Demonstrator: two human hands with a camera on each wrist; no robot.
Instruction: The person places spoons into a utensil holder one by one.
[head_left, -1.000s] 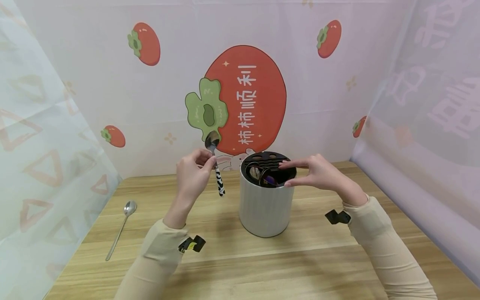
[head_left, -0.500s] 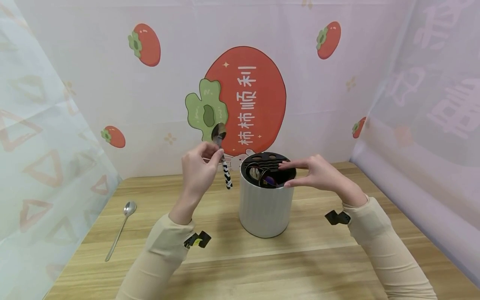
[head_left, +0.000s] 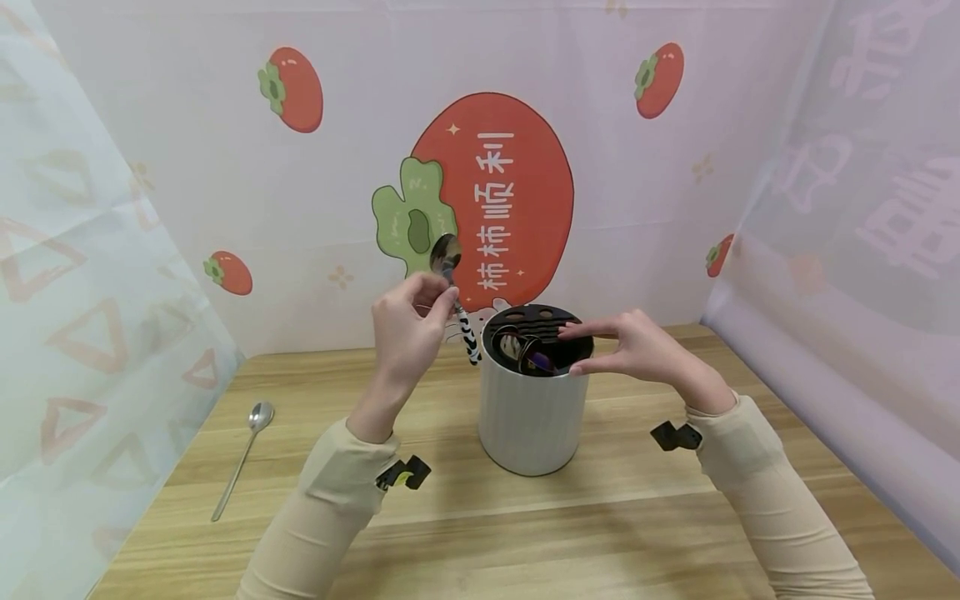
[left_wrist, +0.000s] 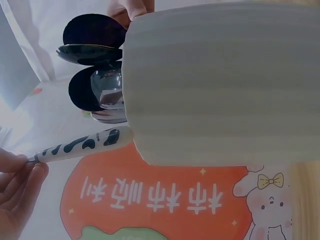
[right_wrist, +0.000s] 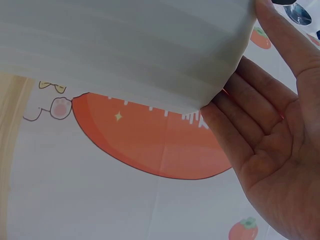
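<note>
My left hand pinches a spoon by the neck, its metal bowl pointing up. The black-and-white patterned handle slants down, its end beside the left rim of a white ribbed utensil holder. In the left wrist view that handle overlaps the rim's edge. Several spoons stick out of the holder's black slotted top. On the right, my right hand rests at the rim, thumb in front and fingers over the top; the right wrist view shows its fingers nearly straight.
A long silver spoon lies on the wooden table at the left, bowl away from me. Behind the holder stands a white backdrop with persimmon prints, and sheets close off both sides.
My left hand has moved right and slightly up with the spoon, bringing the handle's end to the holder's rim. The right hand and the holder have stayed put.
</note>
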